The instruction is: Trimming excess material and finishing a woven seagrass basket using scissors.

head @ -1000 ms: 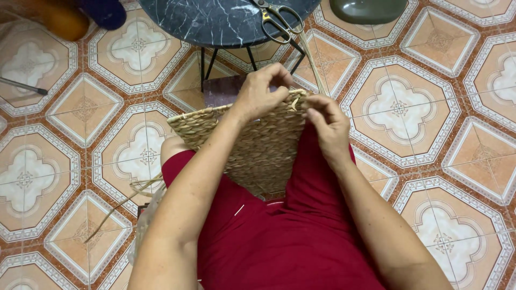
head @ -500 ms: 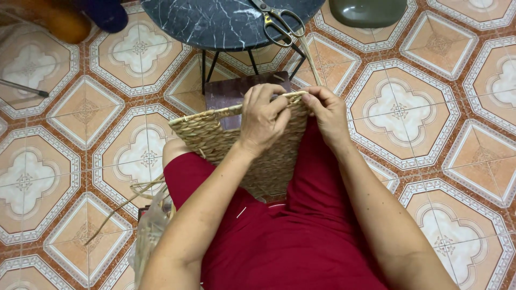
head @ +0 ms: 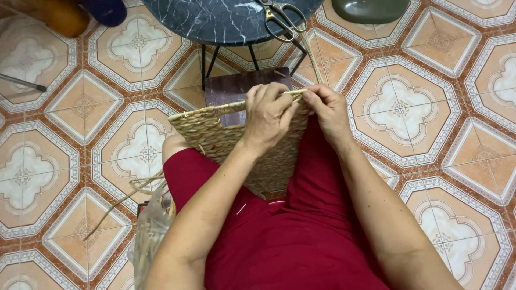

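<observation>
A woven straw basket [head: 215, 134] rests on my lap, over red trousers. My left hand [head: 269, 115] grips the basket's top rim from above, fingers curled over the edge. My right hand [head: 328, 110] pinches a thin straw strand [head: 312, 56] at the same rim; the strand runs up toward the table. Both hands touch at the rim's right end.
A dark marble-topped round table [head: 215, 16] stands just ahead, with gold-handled scissors [head: 282, 19] on its edge. Loose straw strands [head: 134, 190] and a clear plastic bag [head: 150, 231] lie at my left thigh. A green object [head: 371, 9] sits on the patterned tile floor.
My left hand has slid left along the rim and settled over its edge. The basket has tilted a little, showing more of the rim on the left.
</observation>
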